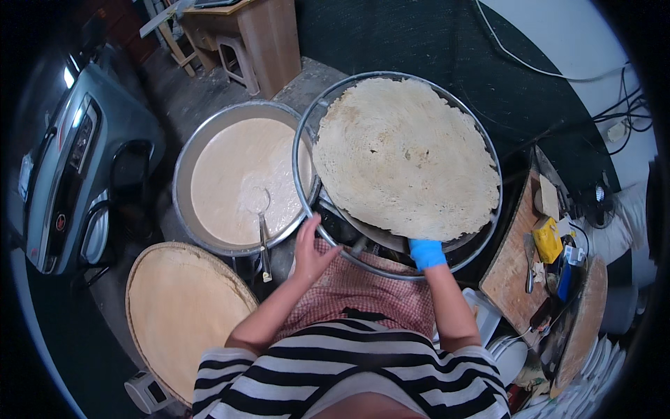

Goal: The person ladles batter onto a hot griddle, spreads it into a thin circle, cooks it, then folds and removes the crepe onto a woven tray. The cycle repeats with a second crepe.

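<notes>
My bare left hand has its fingers apart, with its fingertips at the near-left rim of the round metal ring. A large, thin, pale flatbread with ragged edges lies on a round dark plate inside the ring. My right hand, in a blue glove, reaches to the flatbread's near edge; its fingers are hidden underneath. Left of the ring stands a wide metal pot of beige batter, with a long-handled ladle in it.
A woven tray holding pale sheets is at lower left, below a grey vehicle. A wooden desk stands behind. At right are a cluttered board, white dishes and loose cables.
</notes>
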Demonstrator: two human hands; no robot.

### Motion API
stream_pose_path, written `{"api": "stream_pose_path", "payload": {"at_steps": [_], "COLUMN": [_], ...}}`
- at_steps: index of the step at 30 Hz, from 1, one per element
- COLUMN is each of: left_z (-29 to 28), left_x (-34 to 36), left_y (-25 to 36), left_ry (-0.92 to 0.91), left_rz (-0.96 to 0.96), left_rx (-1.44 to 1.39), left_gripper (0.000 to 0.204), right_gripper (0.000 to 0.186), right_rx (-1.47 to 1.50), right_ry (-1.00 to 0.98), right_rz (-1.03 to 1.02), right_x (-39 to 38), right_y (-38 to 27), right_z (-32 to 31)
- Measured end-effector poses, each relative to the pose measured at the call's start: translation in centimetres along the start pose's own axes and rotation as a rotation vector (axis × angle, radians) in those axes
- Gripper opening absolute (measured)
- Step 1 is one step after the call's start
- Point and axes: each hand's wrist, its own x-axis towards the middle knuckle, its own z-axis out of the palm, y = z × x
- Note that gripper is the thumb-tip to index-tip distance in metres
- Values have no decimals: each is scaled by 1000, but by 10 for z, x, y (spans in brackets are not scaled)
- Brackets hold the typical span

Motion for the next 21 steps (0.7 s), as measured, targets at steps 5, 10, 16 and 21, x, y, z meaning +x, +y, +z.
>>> {"api": "stream_pose_path", "payload": {"at_steps": [5,10,16,21], "left_z": [2,27,58,51], "left_x": [63,92,77,72], "left_y": [15,16,64,161], "left_ry": [-110,-222,-438,-656], "left_rz": [194,488,651,479], "left_rx": [347,437,428,414], "left_gripper": [88,67,18,14], "right_gripper": [38,42,38,34], "right_rx": [-304,-207,-73,147], "right_ry": [-170,-177,-103,-143], "right_rz": [-124,-124,-111,170], "right_x": [-40,-54,-93,-135], "right_y": [-47,-66,-43,-11], "right_z": [-47,-84,-124,-151]}}
